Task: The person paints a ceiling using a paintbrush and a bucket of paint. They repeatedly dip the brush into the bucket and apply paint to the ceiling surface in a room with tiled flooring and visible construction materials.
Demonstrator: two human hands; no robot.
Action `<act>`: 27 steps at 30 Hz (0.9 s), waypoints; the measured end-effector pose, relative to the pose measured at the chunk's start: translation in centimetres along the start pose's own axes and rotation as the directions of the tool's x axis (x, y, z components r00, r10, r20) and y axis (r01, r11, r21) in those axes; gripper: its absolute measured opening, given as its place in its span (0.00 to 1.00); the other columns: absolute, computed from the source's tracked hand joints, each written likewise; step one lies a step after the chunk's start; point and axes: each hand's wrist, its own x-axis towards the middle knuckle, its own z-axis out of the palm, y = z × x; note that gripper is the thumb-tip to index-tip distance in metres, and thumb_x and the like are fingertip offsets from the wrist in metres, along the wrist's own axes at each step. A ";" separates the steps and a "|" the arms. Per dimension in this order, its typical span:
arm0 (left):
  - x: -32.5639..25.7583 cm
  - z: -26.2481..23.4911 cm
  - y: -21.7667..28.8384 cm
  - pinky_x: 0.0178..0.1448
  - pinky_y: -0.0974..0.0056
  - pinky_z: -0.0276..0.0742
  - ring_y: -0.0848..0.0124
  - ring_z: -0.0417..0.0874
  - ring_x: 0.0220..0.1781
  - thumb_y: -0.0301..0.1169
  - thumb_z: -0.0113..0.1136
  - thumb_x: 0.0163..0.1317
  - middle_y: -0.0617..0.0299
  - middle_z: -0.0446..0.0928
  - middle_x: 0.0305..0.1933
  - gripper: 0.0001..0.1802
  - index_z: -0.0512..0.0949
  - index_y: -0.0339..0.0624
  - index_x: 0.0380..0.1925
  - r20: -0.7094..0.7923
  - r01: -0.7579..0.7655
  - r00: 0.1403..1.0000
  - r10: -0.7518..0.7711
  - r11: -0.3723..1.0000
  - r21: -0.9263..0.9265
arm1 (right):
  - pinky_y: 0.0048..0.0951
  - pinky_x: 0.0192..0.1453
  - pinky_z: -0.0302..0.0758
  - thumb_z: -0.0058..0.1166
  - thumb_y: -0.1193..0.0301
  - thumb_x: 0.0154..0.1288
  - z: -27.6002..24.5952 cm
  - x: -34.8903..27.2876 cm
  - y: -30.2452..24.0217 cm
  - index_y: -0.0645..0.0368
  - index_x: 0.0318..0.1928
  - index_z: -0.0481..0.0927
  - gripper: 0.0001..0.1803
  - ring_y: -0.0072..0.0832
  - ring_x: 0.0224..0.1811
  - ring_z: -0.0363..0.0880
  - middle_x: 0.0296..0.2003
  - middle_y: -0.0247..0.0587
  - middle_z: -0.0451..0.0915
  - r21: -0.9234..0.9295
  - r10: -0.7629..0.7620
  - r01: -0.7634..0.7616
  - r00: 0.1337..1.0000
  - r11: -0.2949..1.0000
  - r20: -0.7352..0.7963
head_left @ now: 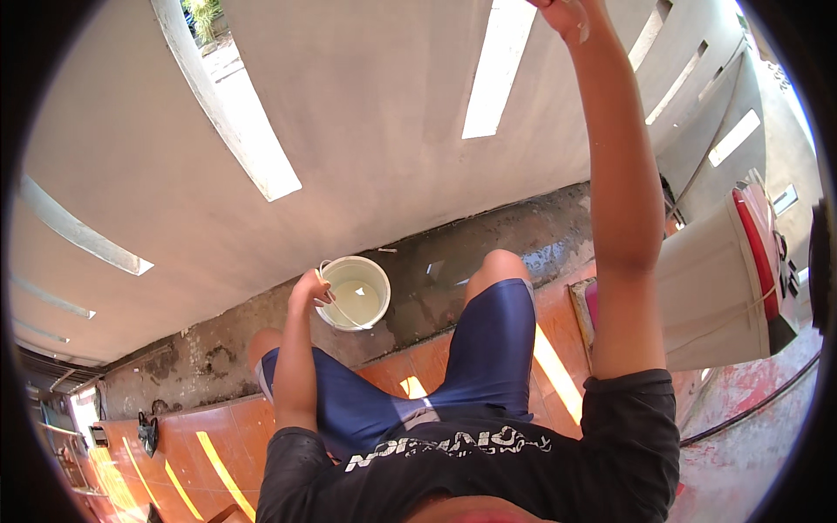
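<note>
A white plastic bucket (380,281) with pale, cloudy liquid in it stands on the wet concrete strip at the foot of the wall. My left hand (309,288) is at its left side, fingers curled at the rim around the thin wire handle (349,315). High up in front of the wall, my right arm is stretched out. Only the base of my right hand (571,16) shows at the top edge, with a whitish wet smear near the wrist. Its fingers are cut off by the frame, so what they hold or touch is hidden.
A grey plastered wall (375,113) with slanted slots rises ahead. To my right stands a white washing machine (697,283) with a red-edged top, and a dark hose (758,397) runs below it. A black plastic bag (148,433) lies on the orange tiles (231,427) to the left.
</note>
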 end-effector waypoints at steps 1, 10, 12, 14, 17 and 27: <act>0.1 -0.1 0.0 0.34 0.58 0.87 0.66 0.90 0.33 0.25 0.49 0.63 0.54 0.88 0.36 0.16 0.81 0.39 0.48 -0.006 -0.007 1.000 0.007 1.000 0.027 | 0.20 0.21 0.59 0.47 0.76 0.69 0.2 -0.2 1.6 0.63 0.45 0.76 0.08 0.16 0.19 0.61 0.26 0.32 0.71 0.003 0.035 -0.035 0.999 0.999 -0.028; 1.8 0.0 -0.5 0.37 0.60 0.89 0.67 0.91 0.37 0.29 0.56 0.67 0.56 0.88 0.36 0.12 0.83 0.33 0.40 -0.044 -0.044 0.998 0.054 0.977 0.208 | 0.24 0.17 0.55 0.48 0.73 0.74 -4.8 -22.0 26.1 0.59 0.66 0.73 0.21 0.17 0.15 0.58 0.25 0.33 0.72 -0.016 0.619 -0.679 0.678 0.734 -0.395; 2.5 -0.1 -0.6 0.36 0.61 0.88 0.68 0.90 0.35 0.30 0.57 0.66 0.57 0.88 0.35 0.11 0.84 0.35 0.40 -0.040 -0.036 0.998 0.045 0.976 0.214 | 0.25 0.17 0.55 0.48 0.73 0.74 -5.5 -23.1 27.7 0.60 0.63 0.75 0.19 0.17 0.15 0.57 0.25 0.33 0.72 -0.077 0.659 -0.749 0.623 0.659 -0.422; 2.7 0.0 -1.0 0.32 0.61 0.86 0.68 0.89 0.31 0.28 0.57 0.63 0.59 0.88 0.34 0.10 0.84 0.37 0.40 -0.046 -0.033 0.998 0.043 0.980 0.195 | 0.25 0.17 0.56 0.48 0.73 0.73 -5.9 -21.7 26.4 0.61 0.61 0.76 0.18 0.17 0.15 0.58 0.25 0.33 0.72 -0.035 0.693 -0.761 0.608 0.648 -0.387; 3.0 -0.1 -1.1 0.33 0.61 0.86 0.68 0.90 0.32 0.28 0.59 0.63 0.57 0.88 0.36 0.11 0.83 0.38 0.44 -0.025 -0.012 1.000 0.015 0.995 0.095 | 0.26 0.21 0.60 0.50 0.78 0.66 -6.7 -13.0 18.9 0.68 0.42 0.75 0.07 0.21 0.20 0.63 0.28 0.41 0.74 0.032 0.553 -0.570 0.781 0.821 -0.289; 3.0 -0.5 -0.6 0.34 0.60 0.86 0.66 0.91 0.35 0.30 0.60 0.66 0.56 0.88 0.37 0.10 0.83 0.35 0.43 0.010 -0.072 0.997 0.071 0.968 0.241 | 0.22 0.21 0.58 0.44 0.79 0.68 2.3 5.1 -7.0 0.67 0.40 0.75 0.06 0.18 0.19 0.61 0.25 0.34 0.68 -0.125 -0.036 0.029 0.998 0.992 -0.051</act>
